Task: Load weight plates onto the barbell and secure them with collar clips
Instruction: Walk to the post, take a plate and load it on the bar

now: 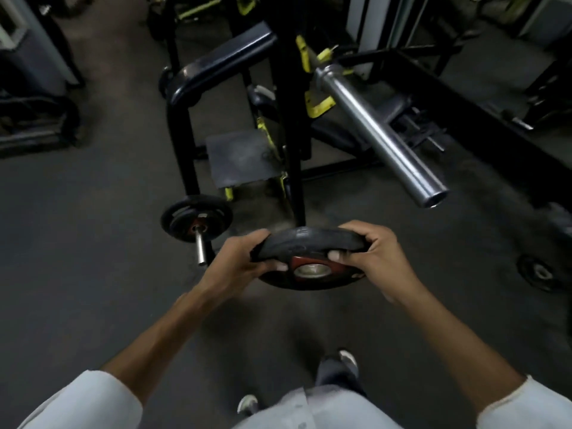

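A person's left hand (244,261) and right hand (368,258) curl round opposite edges of a black weight plate (309,239) at centre frame, below the bare barbell sleeve (380,134) at upper right. Held by its rim alone, the plate could slip toward the shoes (346,360) beneath, or knock the sleeve's end if its bore arrives tilted. No collar clip seems visible in the dim blur.

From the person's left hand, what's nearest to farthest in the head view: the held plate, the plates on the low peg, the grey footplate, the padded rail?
1. The held plate, gripped by the left hand itself.
2. The plates on the low peg, just up and to the left.
3. The grey footplate, farther ahead.
4. The padded rail, farthest, near the top.
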